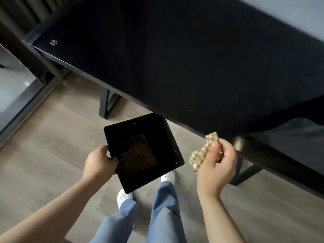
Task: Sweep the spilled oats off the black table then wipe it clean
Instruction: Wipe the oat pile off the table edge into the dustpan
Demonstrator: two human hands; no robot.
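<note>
The black table fills the upper part of the head view, its near edge running diagonally from upper left to lower right. My left hand grips the left rim of a black square bin, held below the table's edge above the floor. A layer of tan oats lies in the bin's bottom. My right hand pinches a crumpled, speckled beige cloth just right of the bin, beneath the table edge. I can make out no oats on the dark tabletop.
Grey wood-look floor lies below. Black metal table legs stand under the table, another leg at right. My blue-trousered legs and white shoes are under the bin. A dark frame runs along the left.
</note>
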